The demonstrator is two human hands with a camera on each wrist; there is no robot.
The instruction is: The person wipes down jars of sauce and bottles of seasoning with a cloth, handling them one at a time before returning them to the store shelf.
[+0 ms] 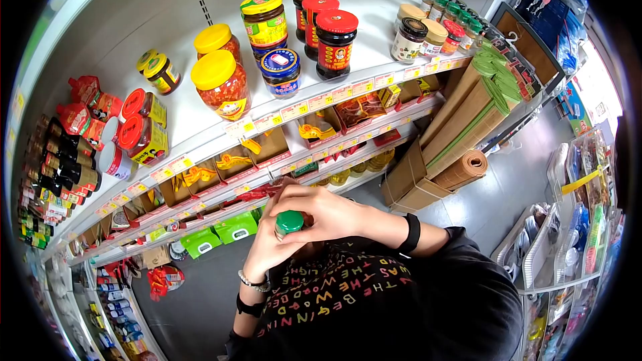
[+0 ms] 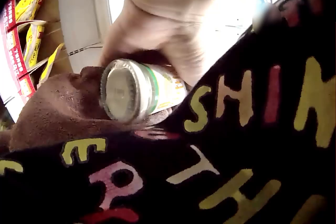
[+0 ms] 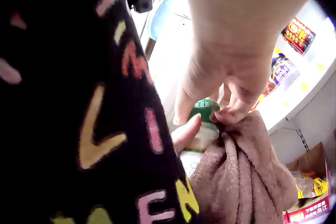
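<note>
A small spice jar with a green cap (image 1: 289,222) is held close to the chest, its clear base (image 2: 119,94) showing in the left wrist view. My left hand (image 1: 265,249) grips the jar round its body, with a thumb (image 3: 189,133) below the cap. My right hand (image 1: 329,212) comes over from the other side, its fingers bent at the cap and pinching a brown towel (image 3: 247,166). The towel hangs beside the jar and lies along it in the left wrist view (image 2: 58,103). Parts of the jar are hidden behind fingers and cloth.
A white shelf (image 1: 294,108) ahead bears yellow-lidded jars (image 1: 221,87), red-lidded jars (image 1: 336,43) and a row of small spice jars (image 1: 435,37). Boxed packets stand on lower tiers. Rolled mats (image 1: 461,170) stand to the right, near a wire rack (image 1: 562,254).
</note>
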